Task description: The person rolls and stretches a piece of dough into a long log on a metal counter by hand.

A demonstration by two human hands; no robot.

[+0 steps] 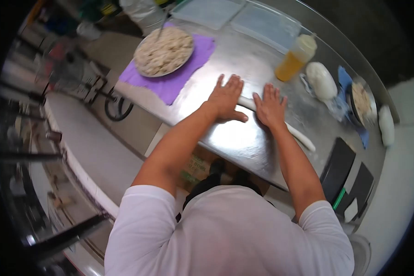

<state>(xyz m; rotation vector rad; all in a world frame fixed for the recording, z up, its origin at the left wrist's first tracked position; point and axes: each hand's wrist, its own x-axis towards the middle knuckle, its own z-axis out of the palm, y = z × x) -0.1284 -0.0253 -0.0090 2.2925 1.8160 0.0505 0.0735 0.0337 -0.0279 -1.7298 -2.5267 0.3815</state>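
A long white rope of dough (301, 137) lies across the shiny steel table (225, 138). My left hand (224, 99) rests flat over its left part, fingers stretched out and thumb apart. Beside it, my right hand (270, 108) presses on the rope with the fingers spread. Between the two hands a short piece of the rope shows, and its right end sticks out past my right wrist. The part under my palms is hidden.
At the back left a bowl of pale filling (164, 50) stands on a purple cloth (193, 55). A squeeze bottle of yellow liquid (295, 60), a wrapped white lump (321, 80), plastic trays (264, 25) and a second bowl (363, 101) line the back and right.
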